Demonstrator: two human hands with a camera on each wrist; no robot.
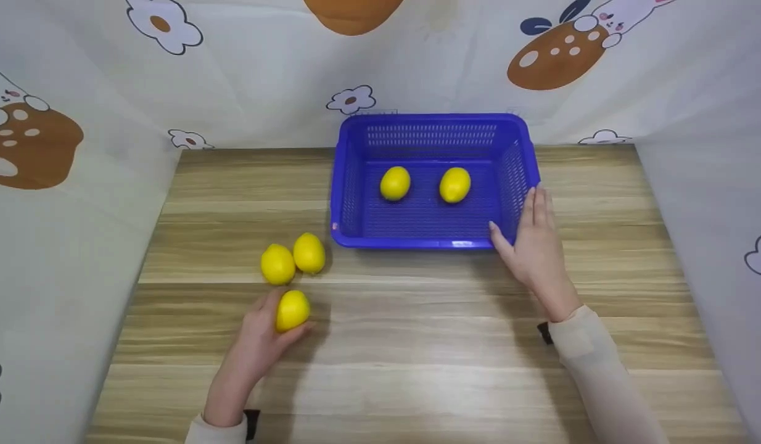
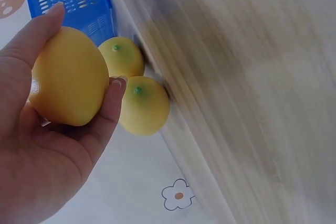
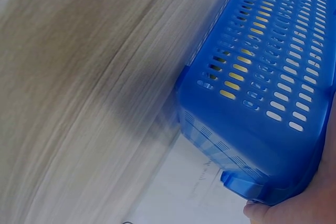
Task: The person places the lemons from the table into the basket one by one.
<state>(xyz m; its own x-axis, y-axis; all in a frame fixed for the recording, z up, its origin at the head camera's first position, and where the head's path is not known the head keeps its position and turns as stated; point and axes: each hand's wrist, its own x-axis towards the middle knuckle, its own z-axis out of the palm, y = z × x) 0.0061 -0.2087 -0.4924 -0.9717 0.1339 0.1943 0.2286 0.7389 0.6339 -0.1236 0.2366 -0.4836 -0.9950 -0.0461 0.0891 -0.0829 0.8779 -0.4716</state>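
Note:
My left hand (image 1: 260,336) holds a yellow lemon (image 1: 293,311) between thumb and fingers; the left wrist view shows the fingers curved around this lemon (image 2: 71,77). Just beyond it, two more lemons, one on the left (image 1: 277,264) and one on the right (image 1: 309,253), lie side by side on the table. A blue slotted basket (image 1: 411,242) stands at the back, with two lemons, left (image 1: 395,183) and right (image 1: 455,185), spaced apart on its floor. At its front right corner rests my right hand (image 1: 538,253), fingers straight along the right rim and thumb over the front rim.
The wood-grain table (image 1: 405,345) meets a pale cloth (image 1: 263,80) printed with flowers and rabbits at the back and both sides. The basket's rear rim is close to the back cloth. Dark bands show at both wrists.

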